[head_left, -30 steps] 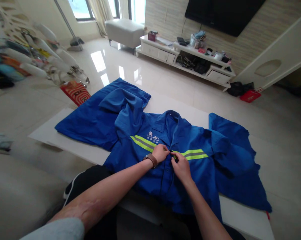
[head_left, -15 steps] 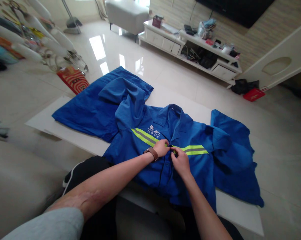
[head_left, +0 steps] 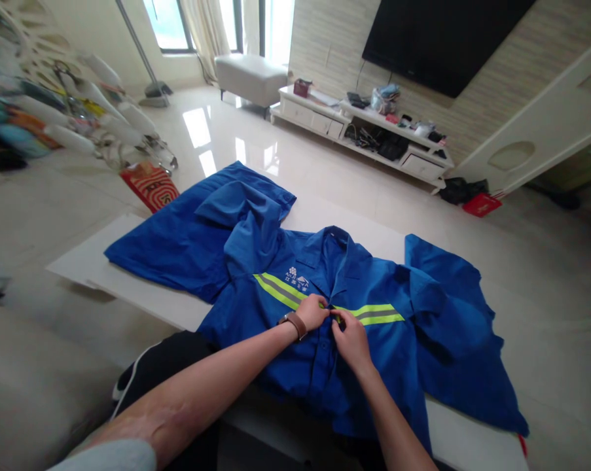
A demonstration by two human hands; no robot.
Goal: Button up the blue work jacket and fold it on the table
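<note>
A blue work jacket (head_left: 295,353) with a collar and a yellow-green and grey reflective stripe across the chest lies front up on a white table. My left hand (head_left: 313,313), with a brown-strapped watch (head_left: 295,324) at the wrist, pinches the front placket at stripe height. Right against it, my right hand (head_left: 351,337) grips the other side of the placket. The fingertips almost meet; whatever button sits between them is hidden. Lower down the placket a button shows. Blue folded cloth (head_left: 177,242) lies on the left, and more blue cloth (head_left: 465,347) spreads to the right.
The white tabletop (head_left: 123,294) shows along its left and front edges. A red striped paper bag (head_left: 150,186) stands beyond the far left. Farther back are a white TV cabinet (head_left: 305,114), a grey bench (head_left: 250,78) and a red bag (head_left: 482,204) on the floor.
The camera view has tilted up, so the jacket and hands sit lower in the picture. Both hands stay pinched at the same spot on the placket.
</note>
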